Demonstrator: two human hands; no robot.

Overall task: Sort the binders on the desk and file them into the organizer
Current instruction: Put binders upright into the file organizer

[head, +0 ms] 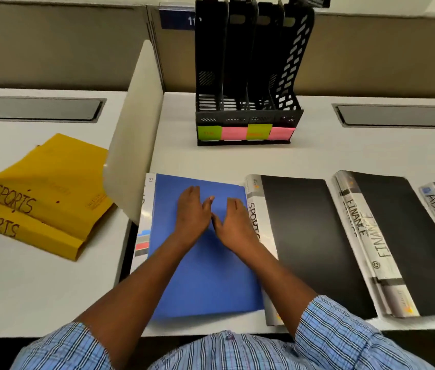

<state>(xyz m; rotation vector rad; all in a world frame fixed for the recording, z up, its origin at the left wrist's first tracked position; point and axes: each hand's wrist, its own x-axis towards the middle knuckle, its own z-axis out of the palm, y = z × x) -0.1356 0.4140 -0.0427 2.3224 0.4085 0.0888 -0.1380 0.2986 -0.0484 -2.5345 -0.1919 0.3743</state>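
I see both hands flat, fingers extended and gripping nothing, left hand [193, 212] and right hand [233, 222] touching side by side, palms down on the blue binder [205, 276] lying on the table [317, 156], black organizer [248, 76] well behind it, black binder [309, 236] just right.

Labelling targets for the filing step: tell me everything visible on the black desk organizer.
The organizer is black, plastic-looking, upright at the back of the white desk, past the row of binders. Tall dividers split it into four side-by-side slots; all look empty. The right side panel is perforated with oval holes, the left has slanted slits, and the low front lip is vented. Four sticky notes run across its base: green, pink, green, pink, with writing too faint to read. Neither hand touches it.
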